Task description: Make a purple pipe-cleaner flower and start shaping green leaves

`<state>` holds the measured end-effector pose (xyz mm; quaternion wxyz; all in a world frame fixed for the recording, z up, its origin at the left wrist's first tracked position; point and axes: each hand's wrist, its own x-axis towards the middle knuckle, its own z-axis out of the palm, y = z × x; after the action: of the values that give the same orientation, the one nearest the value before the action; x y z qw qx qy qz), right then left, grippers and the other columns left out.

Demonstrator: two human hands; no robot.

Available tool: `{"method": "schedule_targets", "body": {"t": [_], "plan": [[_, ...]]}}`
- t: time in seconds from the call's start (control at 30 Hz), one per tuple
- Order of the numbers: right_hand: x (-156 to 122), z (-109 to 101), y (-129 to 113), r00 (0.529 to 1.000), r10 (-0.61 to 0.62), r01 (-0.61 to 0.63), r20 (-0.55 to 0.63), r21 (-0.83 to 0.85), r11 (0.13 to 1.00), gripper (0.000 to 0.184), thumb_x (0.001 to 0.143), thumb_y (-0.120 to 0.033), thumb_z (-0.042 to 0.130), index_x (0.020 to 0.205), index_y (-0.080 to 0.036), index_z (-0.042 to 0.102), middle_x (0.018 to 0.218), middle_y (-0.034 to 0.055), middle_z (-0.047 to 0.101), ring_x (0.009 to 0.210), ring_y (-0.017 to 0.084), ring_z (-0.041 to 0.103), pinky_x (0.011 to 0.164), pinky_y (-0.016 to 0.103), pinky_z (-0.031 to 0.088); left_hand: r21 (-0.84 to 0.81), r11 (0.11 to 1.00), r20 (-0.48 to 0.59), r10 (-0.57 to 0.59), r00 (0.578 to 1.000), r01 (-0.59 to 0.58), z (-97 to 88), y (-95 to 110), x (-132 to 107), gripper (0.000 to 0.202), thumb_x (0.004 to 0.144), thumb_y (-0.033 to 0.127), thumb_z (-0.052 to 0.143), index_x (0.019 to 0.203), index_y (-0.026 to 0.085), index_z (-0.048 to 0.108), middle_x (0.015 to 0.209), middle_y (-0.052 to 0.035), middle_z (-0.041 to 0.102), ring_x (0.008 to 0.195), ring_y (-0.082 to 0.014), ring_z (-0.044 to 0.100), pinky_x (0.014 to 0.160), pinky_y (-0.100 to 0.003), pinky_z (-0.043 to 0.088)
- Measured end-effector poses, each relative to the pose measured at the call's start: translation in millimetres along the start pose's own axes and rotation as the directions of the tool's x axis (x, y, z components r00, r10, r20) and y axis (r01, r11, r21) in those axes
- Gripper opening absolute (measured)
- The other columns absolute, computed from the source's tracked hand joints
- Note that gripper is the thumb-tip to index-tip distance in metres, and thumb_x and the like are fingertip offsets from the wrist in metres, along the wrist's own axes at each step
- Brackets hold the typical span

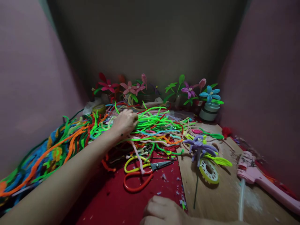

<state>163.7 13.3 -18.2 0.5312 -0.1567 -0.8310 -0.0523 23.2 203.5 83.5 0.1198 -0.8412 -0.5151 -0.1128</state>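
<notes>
My left hand [124, 121] reaches far forward into a big tangle of coloured pipe cleaners [150, 128], its fingers curled down into the bright green strands; what they grip is hidden. My right hand [161, 211] rests near the bottom edge on the red mat [131, 200], fingers curled into a loose fist with nothing visible in it. Scissors [140, 175] with orange and yellow handles lie between the two hands. A purple pipe-cleaner flower [199, 147] on a thin stem lies on the wooden board [222, 200].
A roll of green tape [209, 171] lies beside the purple flower. A pink glue gun [255, 175] lies at the right. Finished pipe-cleaner flowers [131, 87] and a potted blue one [210, 93] stand along the back wall. More pipe cleaners pile up at the left.
</notes>
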Motion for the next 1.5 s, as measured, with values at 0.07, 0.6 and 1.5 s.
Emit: {"method": "schedule_targets", "body": {"t": [0.07, 0.6, 1.5], "plan": [[0.8, 0.3, 0.8, 1.0, -0.001, 0.001, -0.019, -0.002, 1.0, 0.06, 0.097, -0.019, 0.019, 0.048, -0.013, 0.052, 0.041, -0.0017, 0.041, 0.04, 0.007, 0.031, 0.039, 0.018, 0.026, -0.032, 0.999, 0.026, -0.03, 0.999, 0.031, 3.4, -9.0, 5.9, 0.024, 0.079, 0.028, 0.049, 0.083, 0.016, 0.069, 0.087, -0.0108, 0.065, 0.087, -0.0252, 0.056, 0.071, -0.031, 0.042], [6.1, -0.2, 0.7, 0.999, 0.025, -0.025, -0.026, 0.011, 1.0, 0.064, 0.097, -0.018, 0.015, 0.043, -0.013, 0.048, 0.038, -0.0032, 0.033, 0.038, 0.007, 0.025, 0.036, 0.017, 0.023, -0.159, 0.976, 0.079, -0.14, 0.987, 0.151, 10.1, -8.1, 6.1, 0.027, 0.074, 0.029, 0.055, 0.096, 0.018, 0.068, 0.092, -0.0079, 0.07, 0.084, -0.0219, 0.062, 0.07, -0.026, 0.043], [-0.9, -10.0, -4.6, 0.984, -0.116, 0.118, 0.136, -0.007, 0.993, 0.019, 0.084, -0.019, 0.052, 0.065, -0.017, 0.053, 0.046, -0.0063, 0.039, 0.044, 0.01, 0.034, 0.041, 0.024, 0.02, 0.008, 0.971, 0.082, 0.239, 0.968, -0.24, 7.7, 22.5, -28.8, 0.023, 0.083, 0.026, 0.044, 0.082, 0.018, 0.067, 0.078, -0.008, 0.063, 0.078, -0.0212, 0.055, 0.071, -0.03, 0.039]]}}
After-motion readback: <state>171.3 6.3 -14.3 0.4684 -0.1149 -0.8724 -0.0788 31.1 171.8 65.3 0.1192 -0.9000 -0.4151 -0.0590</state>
